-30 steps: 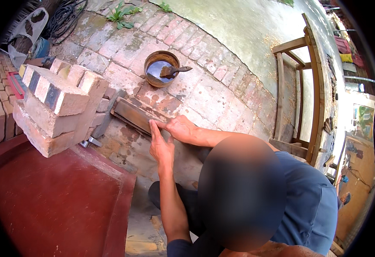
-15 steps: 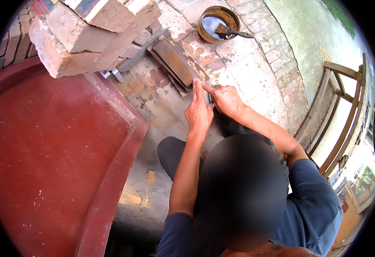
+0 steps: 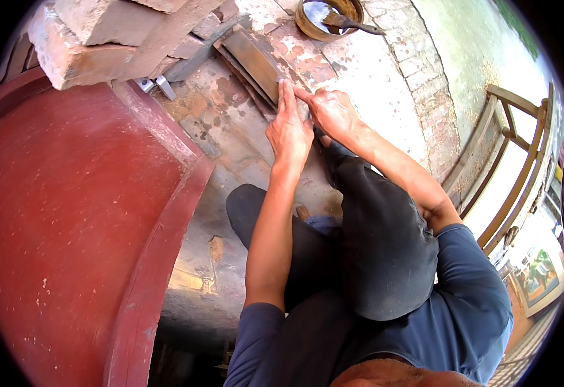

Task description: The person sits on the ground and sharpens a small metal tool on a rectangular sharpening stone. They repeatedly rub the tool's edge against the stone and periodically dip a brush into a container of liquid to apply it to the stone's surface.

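A long, flat brown block (image 3: 251, 57), much like a sharpening stone, lies slanted on a darker slab on the brick floor. My left hand (image 3: 289, 132) reaches its near end, straight fingers pressed together and pointing along it. Beside it my right hand (image 3: 335, 116) stretches its index finger toward the left fingertips, while its other fingers curl under. Something dark and thin shows at the fingertips; the hands cover most of it, and I cannot make out what it is.
A round tub (image 3: 306, 27) with pale liquid stands beyond the block, a brush (image 3: 358, 26) across its rim. Stacked bricks (image 3: 111, 39) rise at upper left above a red panel (image 3: 75, 213). A wooden frame (image 3: 482, 148) stands at right. My bent knee (image 3: 385, 258) is under my right arm.
The whole scene sits higher in the picture as the view has shifted. My knees show where a dark blurred shape was. Both hands stay together at the block's near end.
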The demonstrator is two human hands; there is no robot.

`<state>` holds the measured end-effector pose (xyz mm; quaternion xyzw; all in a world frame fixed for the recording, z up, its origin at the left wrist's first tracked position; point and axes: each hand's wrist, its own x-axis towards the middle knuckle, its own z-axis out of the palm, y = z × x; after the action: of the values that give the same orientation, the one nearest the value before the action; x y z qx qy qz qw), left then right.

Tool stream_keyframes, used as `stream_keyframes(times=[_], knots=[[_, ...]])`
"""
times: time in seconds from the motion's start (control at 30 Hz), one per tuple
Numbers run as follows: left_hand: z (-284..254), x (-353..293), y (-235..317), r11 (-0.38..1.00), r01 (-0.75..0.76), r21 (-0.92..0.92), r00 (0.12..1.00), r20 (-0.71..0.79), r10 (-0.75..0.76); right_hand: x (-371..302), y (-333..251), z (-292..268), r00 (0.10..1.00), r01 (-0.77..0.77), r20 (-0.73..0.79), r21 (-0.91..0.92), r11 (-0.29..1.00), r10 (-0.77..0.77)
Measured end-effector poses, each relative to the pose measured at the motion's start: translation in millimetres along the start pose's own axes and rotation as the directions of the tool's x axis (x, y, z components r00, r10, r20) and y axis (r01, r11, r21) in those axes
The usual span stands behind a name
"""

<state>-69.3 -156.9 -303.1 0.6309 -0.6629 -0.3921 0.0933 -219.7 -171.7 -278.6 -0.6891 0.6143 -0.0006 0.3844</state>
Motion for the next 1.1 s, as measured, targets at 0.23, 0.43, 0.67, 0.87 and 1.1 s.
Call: stream_keyframes(times=[0.23,0.43,0.67,0.87,1.1], knots=[[12,-10,-2,1.000,-0.023,-0.002,1.000,-0.005,0.023,1,1,0,0.999,0.043,-0.025,-0.085,0.995,-0.046],[-2,-15,11,0.998,0.058,0.033,0.986,0.154,-0.062,-12,17,11,0.994,0.065,-0.079,-0.124,0.990,-0.075],[-1,3,2,0.999,-0.048,0.020,0.999,-0.017,0.048,8,16,9,0.986,0.104,-0.115,-0.121,0.987,-0.118],[2,-13,2,0.997,-0.016,0.071,0.996,0.093,0.010,-7,22,19,0.974,0.137,-0.164,-0.129,0.982,-0.157],[-5,-11,9,0.999,0.028,0.041,0.986,0.163,-0.034,-9,18,5,0.993,0.076,-0.076,-0.146,0.986,-0.088]])
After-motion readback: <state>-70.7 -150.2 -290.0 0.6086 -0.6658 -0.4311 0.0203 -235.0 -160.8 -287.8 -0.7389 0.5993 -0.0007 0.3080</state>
